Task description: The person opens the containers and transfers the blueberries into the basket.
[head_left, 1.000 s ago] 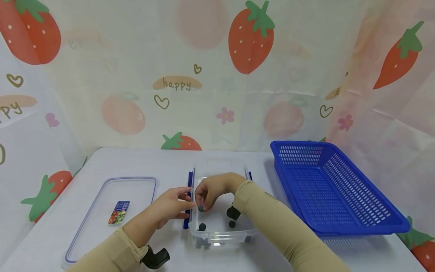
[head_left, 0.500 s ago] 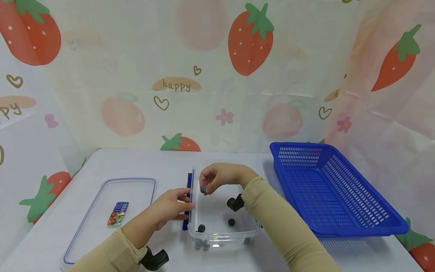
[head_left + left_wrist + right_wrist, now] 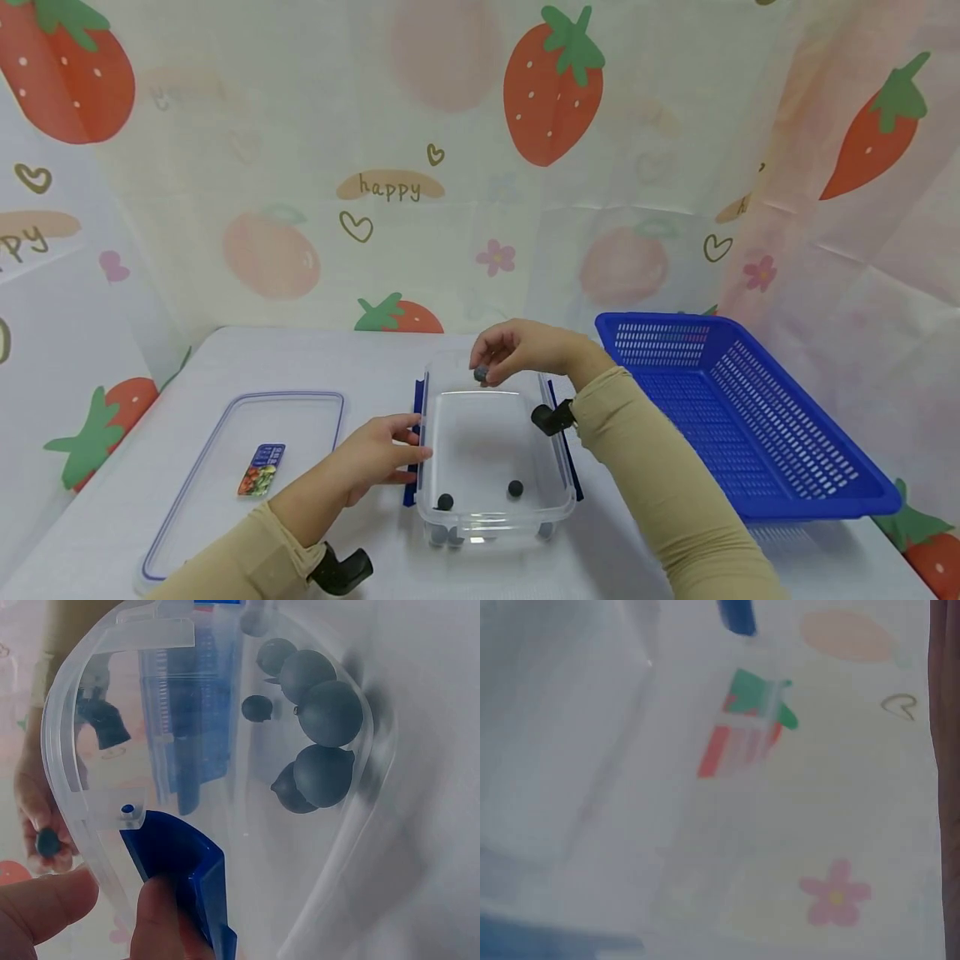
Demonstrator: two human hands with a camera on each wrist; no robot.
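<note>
A clear plastic storage box [image 3: 483, 433] with blue side clips stands without its lid on the table. My left hand [image 3: 378, 454] holds its left wall, the thumb at the rim and the fingers by the blue clip [image 3: 191, 862]. Above the box's far end, my right hand [image 3: 528, 348] pinches a dark blueberry [image 3: 481, 374] between thumb and fingertips. Inside the box, one blueberry [image 3: 446, 502] lies at the near left and another [image 3: 515, 489] at the near right. Several dark blueberries [image 3: 330, 712] show through the wall in the left wrist view. The right wrist view is blurred and shows no fingers clearly.
A clear lid [image 3: 341, 433] with a blue seal lies left of the box, a colourful label [image 3: 262, 470] on it. To the right stands a blue slotted basket [image 3: 720, 508]. A printed strawberry cloth [image 3: 480, 208] hangs behind the table.
My right hand has lifted the blueberry from the box's left side and carried it up and back, towards the far end. The left hand has stayed on the box wall.
</note>
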